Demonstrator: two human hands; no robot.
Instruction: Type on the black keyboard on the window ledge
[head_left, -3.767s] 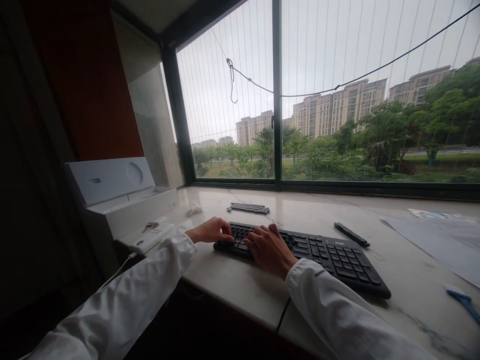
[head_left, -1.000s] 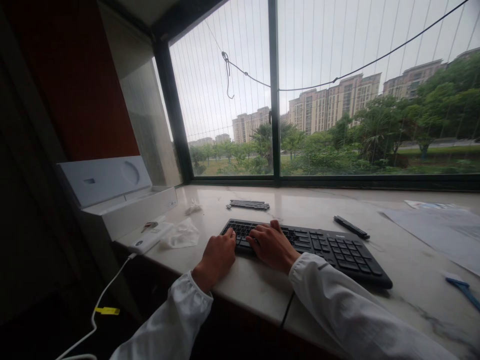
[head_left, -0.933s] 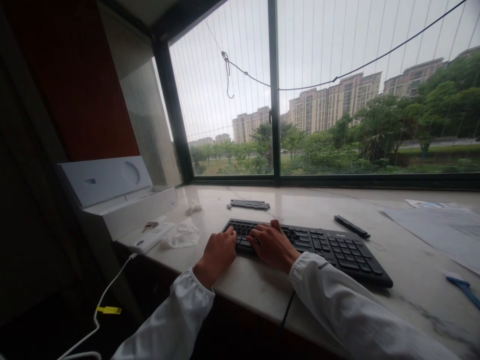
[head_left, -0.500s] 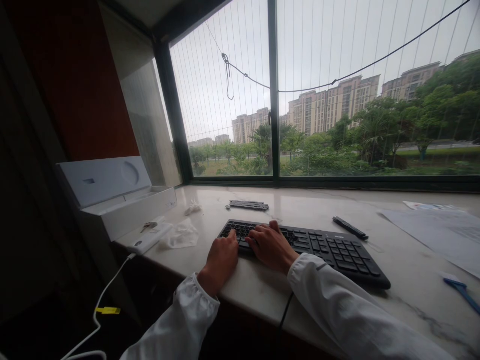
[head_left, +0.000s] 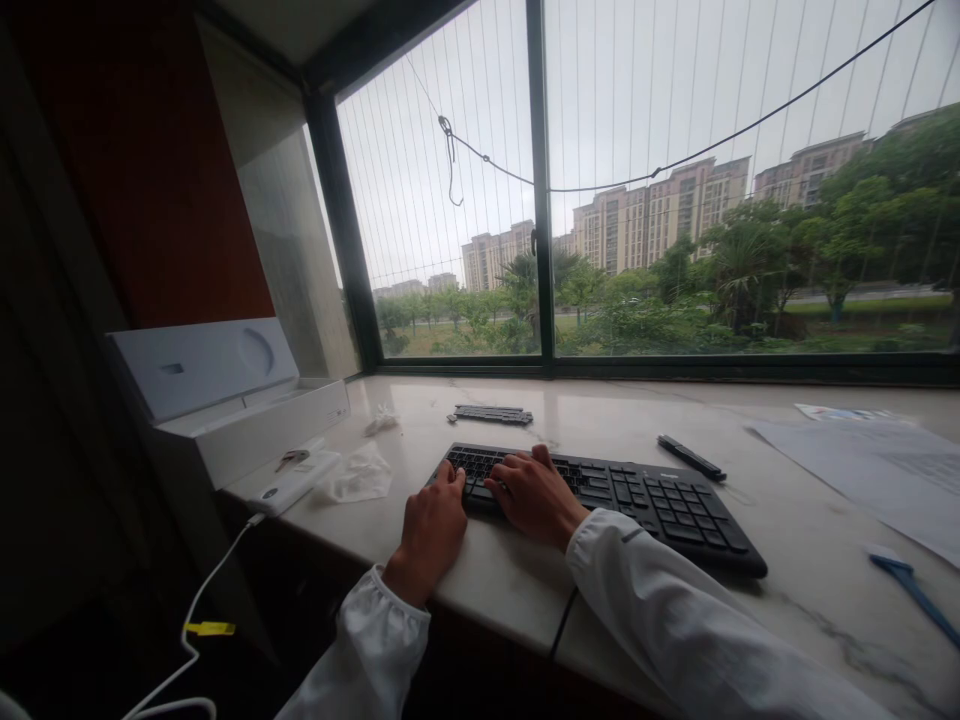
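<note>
Black keyboard [head_left: 679, 508] lies on a pale counter [head_left: 502, 600]; right hand [head_left: 534, 497], loosely bent, lies across it, perhaps bracing; left hand [head_left: 433, 522] curls at its left end. Whether these 2 grip anything, I can't tell.

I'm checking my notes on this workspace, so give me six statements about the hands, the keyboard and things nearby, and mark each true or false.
1. The right hand is on the black keyboard. True.
2. The left hand touches the number pad. False: the left hand is at the keyboard's left end.
3. The white box is shut. False: the white box is open.
4. The blue-handled tool lies right of the keyboard. True.
5. The printed sheet lies under the keyboard. False: the printed sheet lies to its right.
6. A white device lies left of the keyboard. True.
</note>
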